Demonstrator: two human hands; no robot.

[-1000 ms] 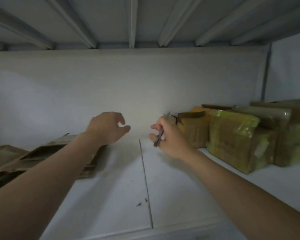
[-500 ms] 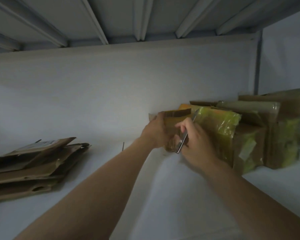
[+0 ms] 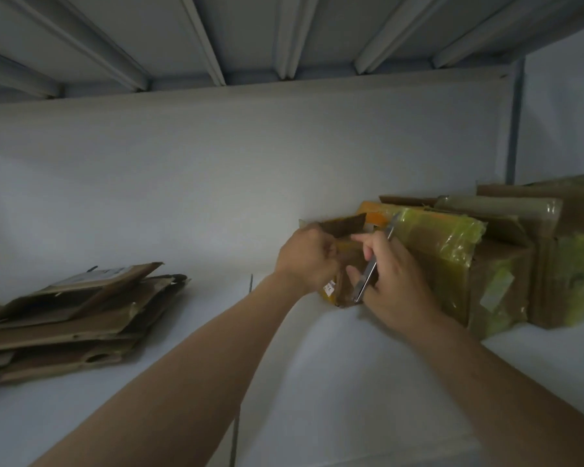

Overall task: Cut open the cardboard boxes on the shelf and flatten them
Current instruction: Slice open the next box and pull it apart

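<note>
A small brown cardboard box [image 3: 344,264] with one flap up stands at the left end of a row of boxes on the white shelf [image 3: 317,382]. My left hand [image 3: 305,259] grips its left side and top edge. My right hand [image 3: 390,278] is pressed against its right side and holds a slim metal cutter [image 3: 373,262], blade end pointing up. Right of it stand taped boxes wrapped in yellow-green film [image 3: 452,261]. A pile of flattened boxes [image 3: 68,318] lies at the left of the shelf.
The white back wall [image 3: 216,183] is close behind the boxes. The ribbed underside of the upper shelf [image 3: 250,35] runs overhead. A metal upright [image 3: 513,123] stands at the right. A seam [image 3: 235,433] splits the shelf boards.
Both hands moved right from mid-shelf to the small box. My left hand, open before, has closed on it; the right hand brought the cutter up against it.
</note>
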